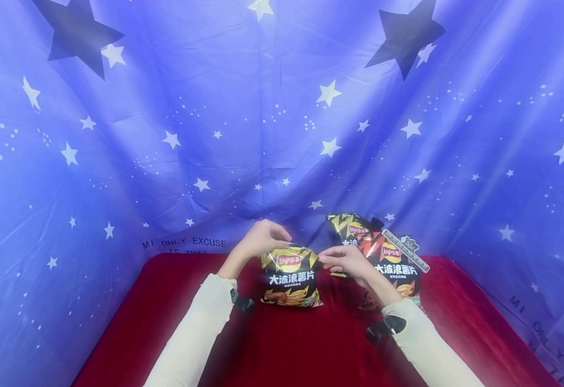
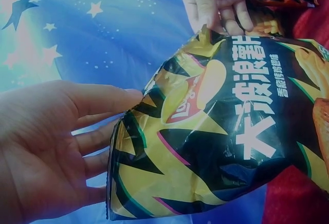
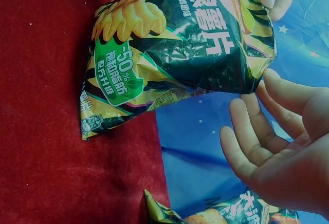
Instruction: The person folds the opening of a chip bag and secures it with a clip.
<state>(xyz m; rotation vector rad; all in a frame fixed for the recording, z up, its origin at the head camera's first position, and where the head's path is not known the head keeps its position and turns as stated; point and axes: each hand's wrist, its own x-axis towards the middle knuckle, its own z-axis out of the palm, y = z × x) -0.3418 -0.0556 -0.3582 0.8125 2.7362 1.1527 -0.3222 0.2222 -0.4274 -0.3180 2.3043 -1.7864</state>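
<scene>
A black and yellow bag of potato chips (image 1: 291,279) is held by its top edge, its printed front toward me. My left hand (image 1: 262,236) pinches that top edge on the left, thumb in front and fingers behind, as the left wrist view shows. At the top right corner, my right hand (image 1: 347,260) pinches the bag between thumb and forefinger; its other fingers (image 3: 241,136) curve loosely below in the right wrist view. The bag's lower end reaches over the red cloth in the head view. Its back is hidden.
To the right lie a red and black chip bag (image 1: 395,274) and, partly behind it, another yellow and black one (image 1: 347,221). A strip with a piano-key pattern (image 1: 406,250) lies across the red bag. Red cloth (image 1: 301,344) covers the table; a blue starry curtain (image 1: 262,107) hangs behind.
</scene>
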